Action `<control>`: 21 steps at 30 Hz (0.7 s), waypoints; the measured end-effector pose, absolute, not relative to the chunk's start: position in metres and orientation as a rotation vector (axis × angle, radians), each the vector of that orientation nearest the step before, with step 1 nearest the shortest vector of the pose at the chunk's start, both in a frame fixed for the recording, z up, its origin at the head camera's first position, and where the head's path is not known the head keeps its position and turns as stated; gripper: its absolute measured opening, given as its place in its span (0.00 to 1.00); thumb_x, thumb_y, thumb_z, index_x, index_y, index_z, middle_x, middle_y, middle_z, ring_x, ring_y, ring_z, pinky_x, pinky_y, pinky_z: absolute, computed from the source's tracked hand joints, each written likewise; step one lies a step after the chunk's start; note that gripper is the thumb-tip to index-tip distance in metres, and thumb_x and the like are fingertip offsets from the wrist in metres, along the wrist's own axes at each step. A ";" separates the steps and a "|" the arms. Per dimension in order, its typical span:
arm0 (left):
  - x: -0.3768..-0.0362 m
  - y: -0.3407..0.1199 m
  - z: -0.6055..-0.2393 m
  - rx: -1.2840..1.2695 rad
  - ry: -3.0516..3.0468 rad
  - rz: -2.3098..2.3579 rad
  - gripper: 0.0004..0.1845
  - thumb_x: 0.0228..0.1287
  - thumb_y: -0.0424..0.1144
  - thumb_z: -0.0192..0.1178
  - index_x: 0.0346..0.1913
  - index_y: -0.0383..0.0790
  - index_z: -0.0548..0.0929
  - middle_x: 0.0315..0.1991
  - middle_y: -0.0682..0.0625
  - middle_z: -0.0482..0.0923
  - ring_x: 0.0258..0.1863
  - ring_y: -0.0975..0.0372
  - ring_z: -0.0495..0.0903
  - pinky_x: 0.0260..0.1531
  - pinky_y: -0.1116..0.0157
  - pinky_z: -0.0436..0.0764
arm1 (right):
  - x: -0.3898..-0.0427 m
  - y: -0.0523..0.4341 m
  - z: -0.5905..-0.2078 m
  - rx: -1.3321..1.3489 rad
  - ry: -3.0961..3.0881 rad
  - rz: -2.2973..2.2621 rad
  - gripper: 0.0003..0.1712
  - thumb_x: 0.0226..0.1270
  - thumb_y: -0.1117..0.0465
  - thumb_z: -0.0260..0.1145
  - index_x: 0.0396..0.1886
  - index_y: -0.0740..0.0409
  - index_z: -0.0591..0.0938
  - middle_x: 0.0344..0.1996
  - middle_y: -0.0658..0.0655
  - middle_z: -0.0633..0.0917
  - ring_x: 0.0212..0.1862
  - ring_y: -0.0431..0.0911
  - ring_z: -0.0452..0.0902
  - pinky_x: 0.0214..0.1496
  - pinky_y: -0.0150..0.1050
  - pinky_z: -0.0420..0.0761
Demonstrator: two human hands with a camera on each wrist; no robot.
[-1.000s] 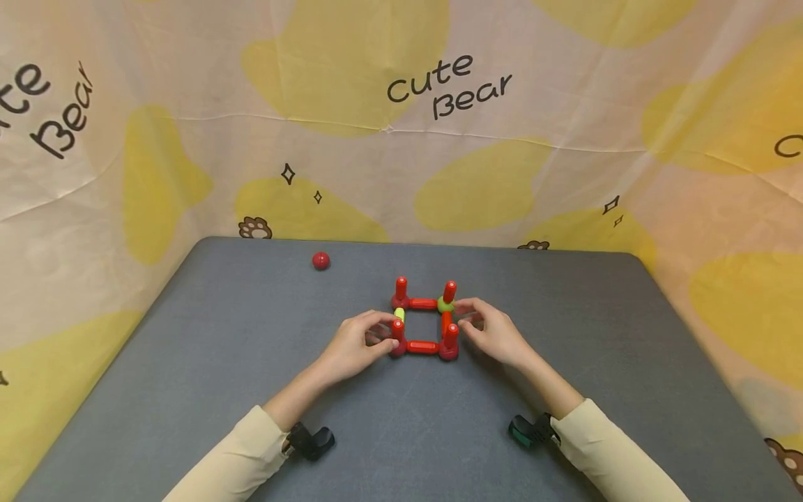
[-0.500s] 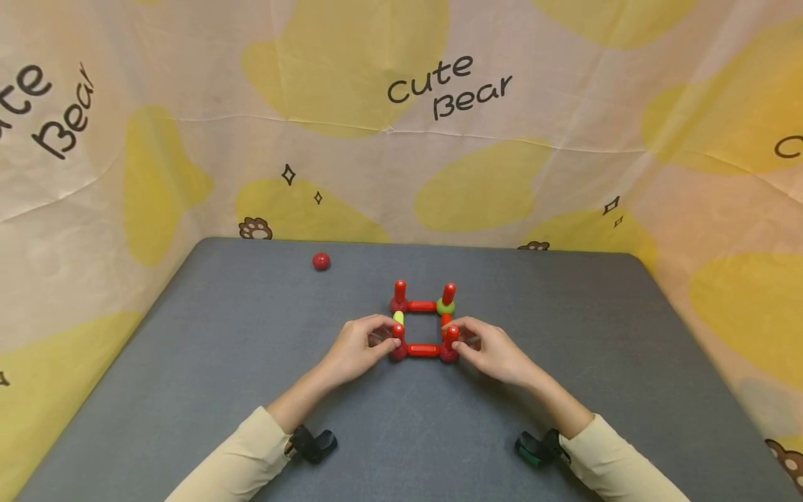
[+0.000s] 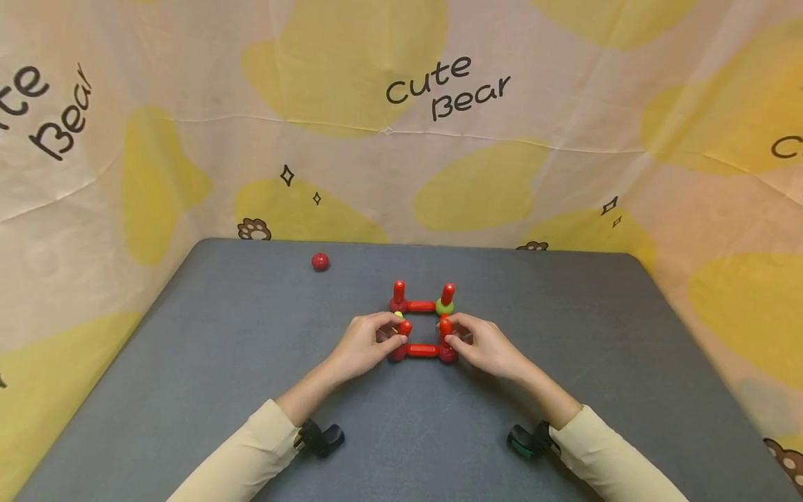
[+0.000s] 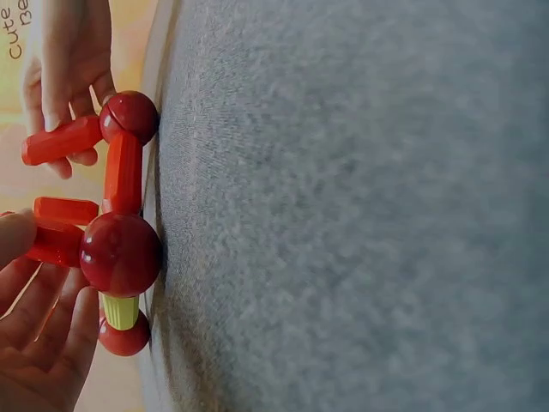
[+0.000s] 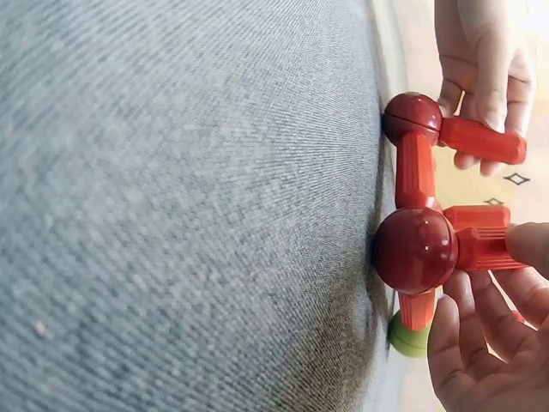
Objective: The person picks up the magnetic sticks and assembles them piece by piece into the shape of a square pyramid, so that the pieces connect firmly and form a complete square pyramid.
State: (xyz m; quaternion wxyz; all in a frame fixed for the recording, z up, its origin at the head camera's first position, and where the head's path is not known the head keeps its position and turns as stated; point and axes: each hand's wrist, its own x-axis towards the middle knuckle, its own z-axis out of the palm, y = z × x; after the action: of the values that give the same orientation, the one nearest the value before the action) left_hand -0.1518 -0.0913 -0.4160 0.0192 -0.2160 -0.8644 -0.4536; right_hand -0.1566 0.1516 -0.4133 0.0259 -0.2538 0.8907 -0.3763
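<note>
A square frame of red rods (image 3: 423,350) and balls lies on the table, with a red rod standing at each corner. Its near-left ball (image 4: 120,255) and near-right ball (image 5: 416,251) are dark red; the far-right ball (image 3: 444,307) is green. A yellow-green rod (image 4: 121,312) forms the left side. My left hand (image 3: 365,343) pinches the near-left upright rod (image 3: 406,326) between thumb and fingers; this rod leans inward. With my right hand (image 3: 491,346) I pinch the near-right upright rod (image 3: 445,326), which leans slightly inward too. My fingers partly hide both rods.
A loose red ball (image 3: 320,262) lies toward the back left of the grey table (image 3: 251,335). Beyond the far uprights, a patterned cloth (image 3: 351,153) hangs along the table's back and sides.
My right hand has moved from beside the frame's right side to the near-right upright and grips it. My left hand has shifted slightly right, and the near-left rod now tilts inward.
</note>
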 end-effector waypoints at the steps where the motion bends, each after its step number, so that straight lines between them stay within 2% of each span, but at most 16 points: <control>1: -0.153 -0.090 -0.416 -0.670 -2.683 -1.402 0.11 0.53 0.34 0.66 0.41 0.40 0.82 0.31 0.51 0.82 0.25 0.66 0.79 0.27 0.72 0.77 | -0.157 0.151 -0.414 -0.778 2.753 -1.163 0.10 0.62 0.62 0.62 0.44 0.55 0.79 0.33 0.47 0.81 0.35 0.38 0.76 0.38 0.32 0.78; 12: -0.161 -0.084 -0.419 -0.659 -2.715 -1.367 0.11 0.54 0.36 0.66 0.41 0.41 0.83 0.28 0.54 0.81 0.22 0.67 0.76 0.20 0.71 0.75 | -0.161 0.143 -0.415 -0.746 2.758 -1.174 0.13 0.61 0.62 0.64 0.45 0.58 0.79 0.26 0.49 0.78 0.27 0.39 0.71 0.27 0.31 0.73; 21: -0.163 -0.082 -0.417 -0.676 -2.705 -1.342 0.11 0.53 0.36 0.66 0.41 0.38 0.83 0.29 0.52 0.80 0.22 0.67 0.76 0.20 0.72 0.75 | -0.164 0.140 -0.419 -0.749 2.791 -1.159 0.13 0.60 0.62 0.64 0.45 0.60 0.79 0.29 0.50 0.80 0.29 0.38 0.73 0.29 0.30 0.74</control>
State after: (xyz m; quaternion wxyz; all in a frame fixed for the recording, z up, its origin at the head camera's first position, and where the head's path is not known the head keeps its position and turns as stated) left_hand -0.1633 -0.0821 -0.4165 0.0238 -0.2186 -0.8739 -0.4335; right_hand -0.1639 0.1397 -0.4187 0.0138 -0.2406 0.8963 -0.3723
